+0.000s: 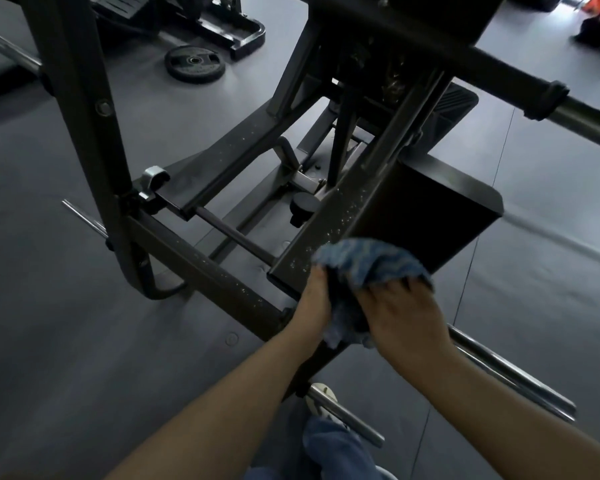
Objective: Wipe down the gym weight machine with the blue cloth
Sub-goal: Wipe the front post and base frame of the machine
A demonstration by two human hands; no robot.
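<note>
Both hands grip bunched cloth against near end of droplet-speckled beam on machine: left hand pinching edge, right hand curled over top, likely to press firmly while wiping.

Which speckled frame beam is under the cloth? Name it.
The right-hand sloping beam, rising toward the pad; both hands press the blue cloth on its lower end. The left beam lies bare.
</note>
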